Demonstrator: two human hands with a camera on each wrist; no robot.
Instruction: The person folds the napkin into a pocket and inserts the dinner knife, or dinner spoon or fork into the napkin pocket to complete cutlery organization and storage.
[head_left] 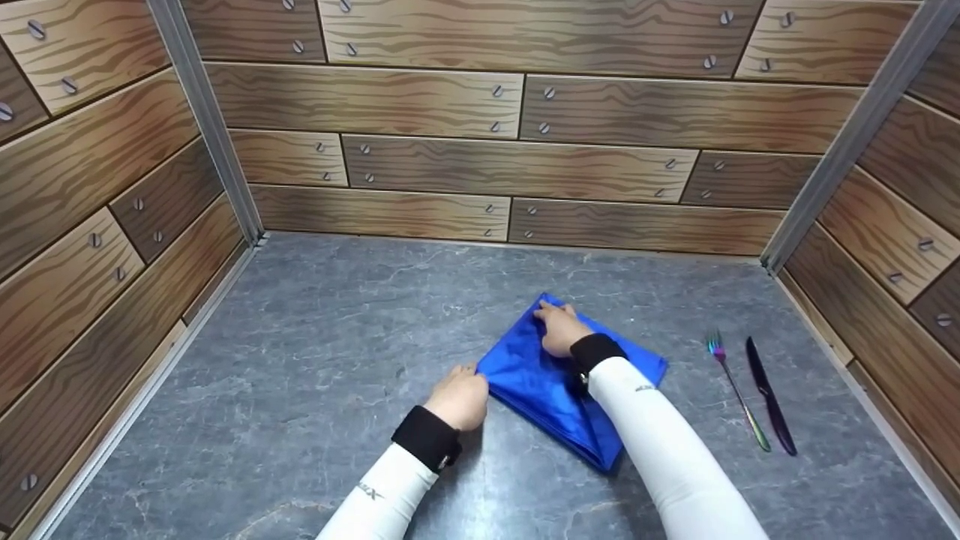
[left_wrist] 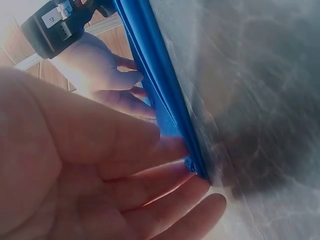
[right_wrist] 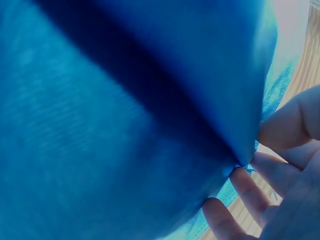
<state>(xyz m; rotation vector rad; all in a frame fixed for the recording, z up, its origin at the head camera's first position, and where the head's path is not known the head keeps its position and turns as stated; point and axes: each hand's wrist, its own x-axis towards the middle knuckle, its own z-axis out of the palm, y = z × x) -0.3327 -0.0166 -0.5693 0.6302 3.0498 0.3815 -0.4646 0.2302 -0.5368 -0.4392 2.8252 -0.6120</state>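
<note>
A folded blue cloth (head_left: 525,375) with a satin sheen lies on the grey marbled table. At its left corner, my left hand (head_left: 459,397) pinches the layered edge between thumb and fingers; in the left wrist view the cloth edge (left_wrist: 162,85) runs up from those fingertips. My right hand (head_left: 562,330) reaches over the cloth near its far corner. In the right wrist view, the thumb and index finger of the right hand (right_wrist: 285,175) pinch a raised fold of the cloth (right_wrist: 215,65), while other fingertips touch the cloth beside it.
To the right of the cloth lie a rainbow-tinted fork (head_left: 739,394) and a dark knife (head_left: 769,397), side by side. Wood-patterned panels (head_left: 420,105) wall in the table (head_left: 337,315) at the back, left and right, with metal strips at the corners.
</note>
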